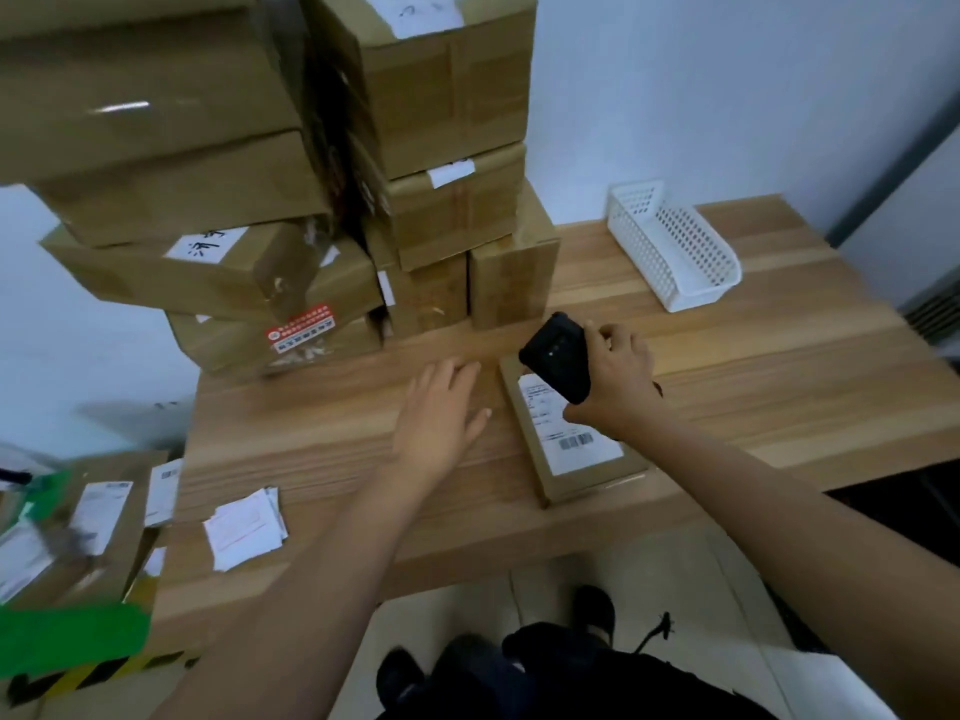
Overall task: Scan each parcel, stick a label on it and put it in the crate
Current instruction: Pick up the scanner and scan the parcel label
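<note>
Cardboard parcel [571,433] looks light and stiff, best taken by its long edges, while right hand [618,381] grips scanner [558,356], left hand [441,407] flat, fingers apart.

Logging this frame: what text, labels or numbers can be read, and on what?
No text reads clearly.
White shipping label on the flat brown cardboard parcel: barcode and print, too small.
Red sticker on a stacked brown cardboard box: blurred.
Handwritten white label on another stacked box: illegible strokes.
White paper slips on the wooden table: too faint.
</note>
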